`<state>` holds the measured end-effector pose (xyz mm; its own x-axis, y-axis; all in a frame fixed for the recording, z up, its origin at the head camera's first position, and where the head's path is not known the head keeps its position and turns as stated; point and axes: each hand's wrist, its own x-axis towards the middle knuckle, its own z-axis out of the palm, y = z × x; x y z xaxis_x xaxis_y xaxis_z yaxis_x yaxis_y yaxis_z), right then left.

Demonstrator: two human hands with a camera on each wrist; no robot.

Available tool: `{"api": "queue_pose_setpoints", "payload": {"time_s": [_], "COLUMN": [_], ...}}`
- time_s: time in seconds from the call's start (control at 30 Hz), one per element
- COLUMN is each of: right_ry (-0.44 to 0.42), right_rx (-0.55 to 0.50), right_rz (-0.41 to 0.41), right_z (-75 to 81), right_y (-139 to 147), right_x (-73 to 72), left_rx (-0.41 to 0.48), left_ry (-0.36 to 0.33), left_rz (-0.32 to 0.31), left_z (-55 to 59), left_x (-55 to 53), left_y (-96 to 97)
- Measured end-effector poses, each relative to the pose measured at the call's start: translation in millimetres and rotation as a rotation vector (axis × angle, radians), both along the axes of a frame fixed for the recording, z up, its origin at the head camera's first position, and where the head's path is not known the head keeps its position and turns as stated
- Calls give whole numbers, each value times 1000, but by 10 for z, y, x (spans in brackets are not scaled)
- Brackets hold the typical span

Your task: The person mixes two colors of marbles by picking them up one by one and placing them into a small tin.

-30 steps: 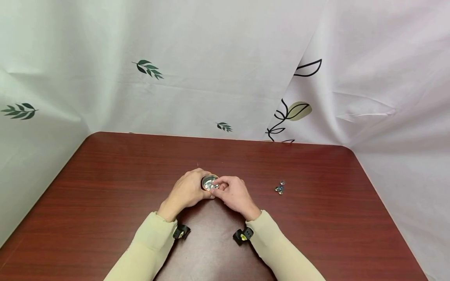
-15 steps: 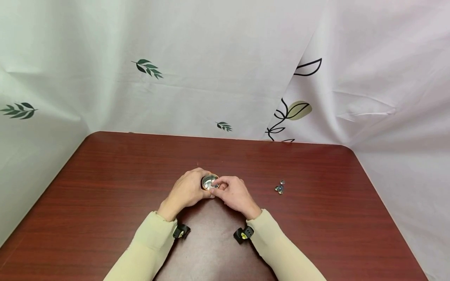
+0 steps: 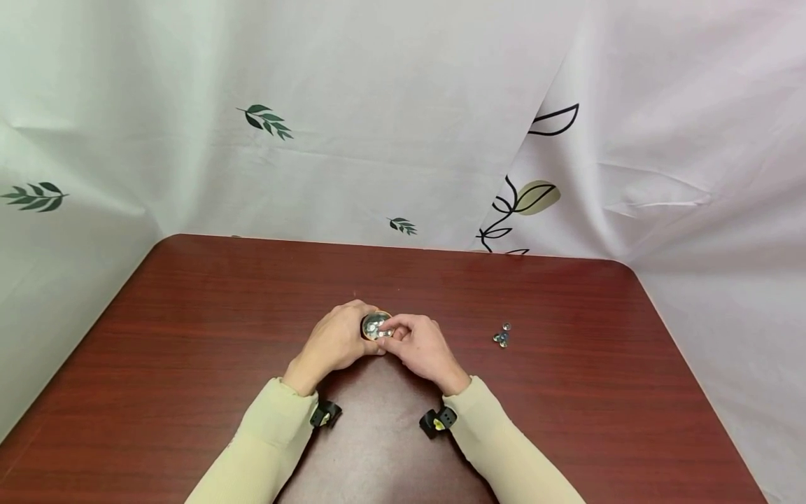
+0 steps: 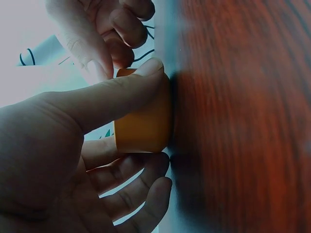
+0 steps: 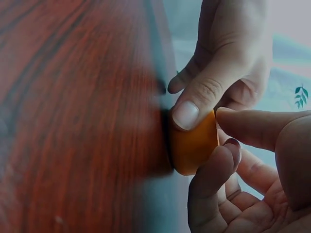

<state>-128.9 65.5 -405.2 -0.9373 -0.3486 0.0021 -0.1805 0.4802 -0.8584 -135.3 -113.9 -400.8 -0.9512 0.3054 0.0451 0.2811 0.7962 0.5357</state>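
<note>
A small round orange bowl [image 4: 141,128] with a shiny metallic inside stands on the table in front of the person. My left hand [image 3: 336,339] grips it from the left; in the left wrist view its thumb lies along the outer wall, with fingers on the far side. My right hand [image 3: 420,346] is at the bowl's right rim, fingers bent, one fingertip reaching over the opening and the thumb near the front edge. Bright small shapes or reflections show inside the bowl [image 3: 373,323]. Whether the right fingertips pinch anything is hidden.
Several small shiny round pieces [image 3: 501,338] lie in a loose cluster on the reddish-brown wooden table [image 3: 208,336], to the right of the hands. A white curtain [image 3: 352,126] with leaf prints hangs behind the table and at both sides.
Both hands stay almost in place. The bright pattern inside the bowl looks different from before; the pieces at the right have not moved on the table.
</note>
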Motion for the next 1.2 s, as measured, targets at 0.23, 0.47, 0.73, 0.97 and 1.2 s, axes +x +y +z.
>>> {"api": "queue_pose_setpoints", "payload": {"time_s": [0.23,0.47,0.73,0.97,1.2], "right_ry": [43,42,20,11,-12], "right_rx": [15,4,-9,-21,-36], "right_rz": [-25,-36,-61,-89,-126], "right_z": [41,47,73,90,117], "right_y": [52,117,227,340,490], "right_x": [15,23,43,46,53], "left_rx": [4,18,26,8,-2], "left_ry": [3,-8,-4,-8,-12], "left_rz": [-8,1,4,17,19], "left_z": [-5,-9,-7,-12,-1], "left_x": [-9,-3,0,-7,-11], "left_y": [3,-2,-1,3,7]}}
